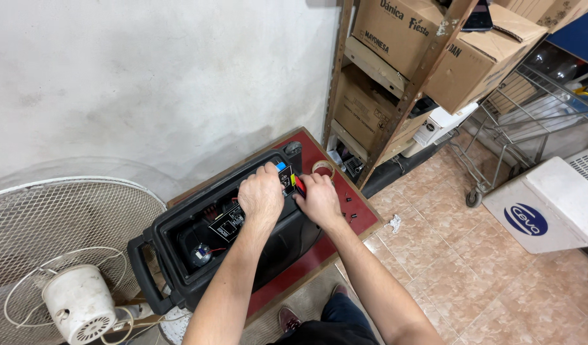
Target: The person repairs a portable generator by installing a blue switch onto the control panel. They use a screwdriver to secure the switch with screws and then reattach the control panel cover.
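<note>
A black portable speaker cabinet lies open on its back on a small red table. Inside it I see a circuit board with red wires and a round part at the lower end. My left hand rests over the cabinet's upper end, fingers curled on a small black panel with a blue part. My right hand sits beside it, gripping a red-handled tool whose tip is at that panel.
A roll of tape and small black screws lie on the red table. A white fan with its wire guard stands at left. Shelving with cardboard boxes, a wire cart and a white box stand at right on the tiled floor.
</note>
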